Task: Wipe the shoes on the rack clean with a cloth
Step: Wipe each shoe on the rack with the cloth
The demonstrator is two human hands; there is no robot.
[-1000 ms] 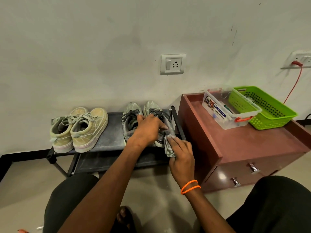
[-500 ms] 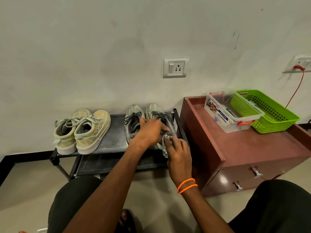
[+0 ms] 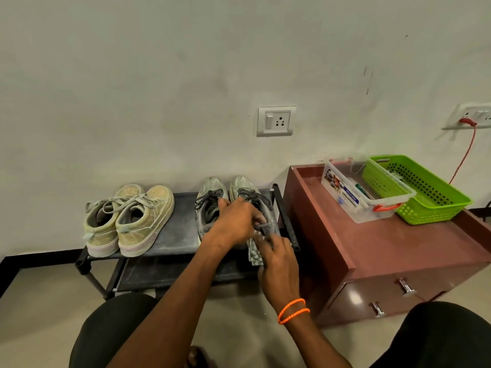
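The right grey shoe [image 3: 252,200] is sitting at the rack's [image 3: 183,235] right end; the left hand [image 3: 233,221] is still curling round its heel, while the right hand [image 3: 276,258], pinching the cloth [image 3: 254,254], is working slightly higher against that heel, so wiping is continuing.

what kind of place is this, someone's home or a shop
Most likely a home, perhaps an entryway: a low shoe rack with two worn pairs stands against a plain wall with a switch socket, beside a wooden drawer cabinet holding a green basket.
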